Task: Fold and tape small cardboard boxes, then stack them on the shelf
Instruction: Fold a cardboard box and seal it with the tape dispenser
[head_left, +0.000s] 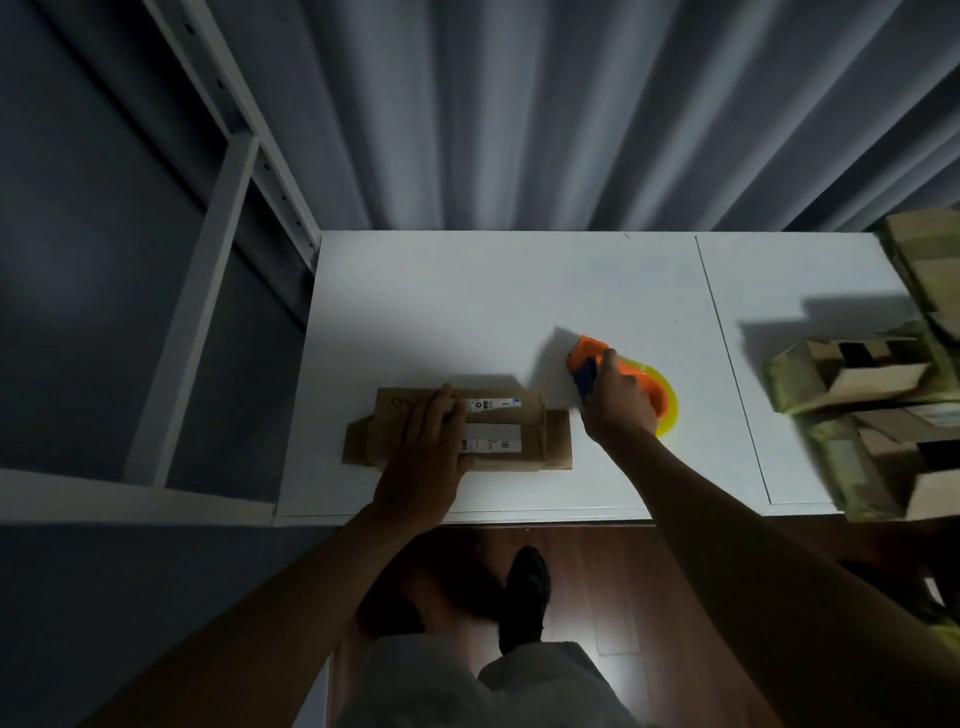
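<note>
A small brown cardboard box (511, 434) with white labels lies on the white table (467, 301), near its front edge. My left hand (431, 447) presses flat on the box's top, fingers straight. Just right of the box, my right hand (618, 400) grips an orange and blue tape dispenser (592, 358) with a yellow-green tape roll (667, 410). The dispenser's front end sits a little beyond the box's right end, low over the table.
A pile of flattened and half-folded cardboard boxes (872, 395) fills the table's right end. A white metal shelf frame (218, 249) stands to the left of the table. Grey curtains hang behind. My legs and a dark shoe (524, 592) are over the wooden floor.
</note>
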